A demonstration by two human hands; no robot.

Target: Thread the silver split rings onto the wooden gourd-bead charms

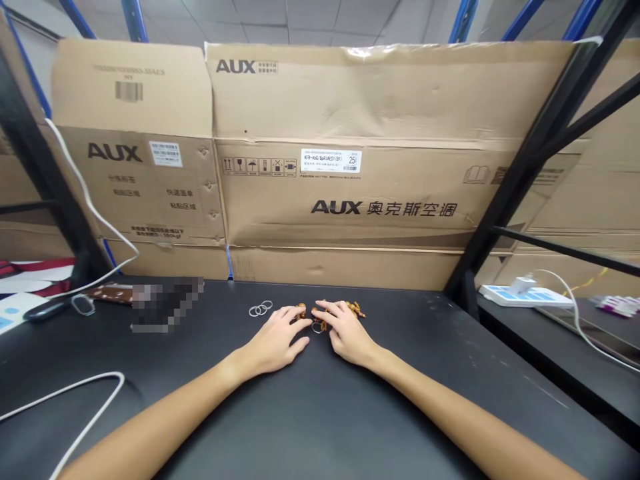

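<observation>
Both my hands rest on a black table [320, 413]. My left hand [277, 339] lies palm down with its fingers stretched toward a small brown charm [301, 311]. My right hand [344, 331] lies beside it, fingers curled over more small brown pieces [356, 309] and a metal ring [317, 327]. Whether the fingertips pinch any piece is hidden. Three loose metal key rings [261, 309] lie on the table just left of my left hand.
Large AUX cardboard boxes [350, 167] form a wall behind the table. A white cable [75, 393] loops at the left front. A black rack post [525, 167] stands at right, with a white power strip [523, 293] beyond it. A blurred-out object [165, 303] sits left.
</observation>
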